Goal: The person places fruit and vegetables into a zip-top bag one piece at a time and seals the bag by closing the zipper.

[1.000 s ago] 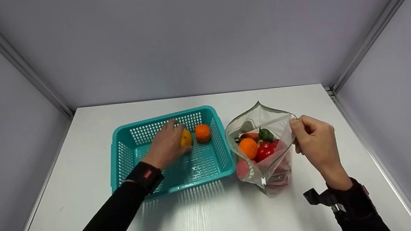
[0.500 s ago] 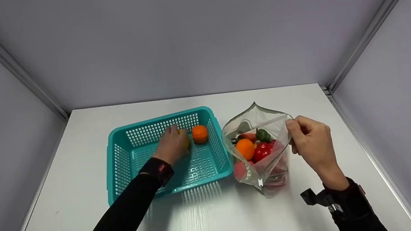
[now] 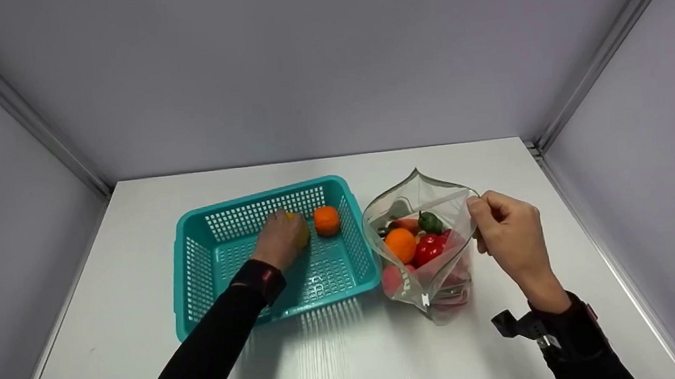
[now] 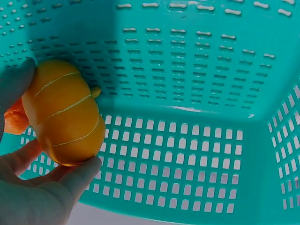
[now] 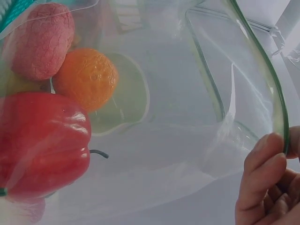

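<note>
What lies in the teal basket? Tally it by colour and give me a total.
Yellow: 1, the pumpkin that the left hand grips
Orange: 1, the round fruit beside it
Total: 2 in the basket

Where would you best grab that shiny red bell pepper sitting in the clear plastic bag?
Grip the red bell pepper round its broad body, coming straight down through the clear plastic bag's open mouth, which the right hand holds open; its thin stem looks too slight.
</note>
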Demonstrator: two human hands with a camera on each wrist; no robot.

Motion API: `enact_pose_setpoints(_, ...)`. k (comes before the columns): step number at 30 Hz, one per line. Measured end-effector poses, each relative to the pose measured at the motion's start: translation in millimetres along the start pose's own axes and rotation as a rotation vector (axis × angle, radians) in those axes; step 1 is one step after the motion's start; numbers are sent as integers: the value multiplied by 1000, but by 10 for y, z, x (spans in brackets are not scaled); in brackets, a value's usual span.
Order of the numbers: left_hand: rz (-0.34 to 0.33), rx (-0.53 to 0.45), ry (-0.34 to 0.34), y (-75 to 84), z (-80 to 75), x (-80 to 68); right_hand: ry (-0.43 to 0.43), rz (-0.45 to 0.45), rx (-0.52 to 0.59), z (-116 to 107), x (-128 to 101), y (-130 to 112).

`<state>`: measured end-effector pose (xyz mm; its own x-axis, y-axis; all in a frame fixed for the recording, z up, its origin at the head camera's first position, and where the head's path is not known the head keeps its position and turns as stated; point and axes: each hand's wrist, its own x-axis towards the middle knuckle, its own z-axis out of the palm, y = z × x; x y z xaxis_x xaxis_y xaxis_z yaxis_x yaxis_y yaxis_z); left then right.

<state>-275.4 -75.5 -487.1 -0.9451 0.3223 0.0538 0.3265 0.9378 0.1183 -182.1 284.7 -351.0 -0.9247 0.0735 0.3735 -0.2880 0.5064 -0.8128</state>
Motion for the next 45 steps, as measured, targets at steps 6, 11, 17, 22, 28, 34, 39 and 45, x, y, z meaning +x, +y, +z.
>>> enact_pose_setpoints(6, -5, -49, 124, -29, -58, -81, -2, -9, -5, 11, 28, 17)
enact_pose_setpoints(11, 2, -143, 242, 94, -198, -99, 1, 2, -7, 28, 51, 57)
enact_pose_setpoints(17, -22, -336, 233, 334, -474, -119, 8, 12, -2, 55, 51, 84)
enact_pose_setpoints(22, -48, -475, 262, 462, -645, -180, 10, 11, 2, 64, 49, 77)
enact_pose_setpoints(28, -60, -592, 365, 593, -839, -317, 17, 21, -4, 88, 67, 105)
enact_pose_setpoints(34, -79, -774, 499, 821, -1060, -483, 7, 5, 0, 112, 88, 83)
enact_pose_setpoints(39, 14, -850, 560, 1049, -1153, -584, 2, -23, -3, 113, 106, 30)
enact_pose_setpoints(45, 208, -747, 605, 1308, -1169, -626, -3, -20, 0, 123, 103, 15)
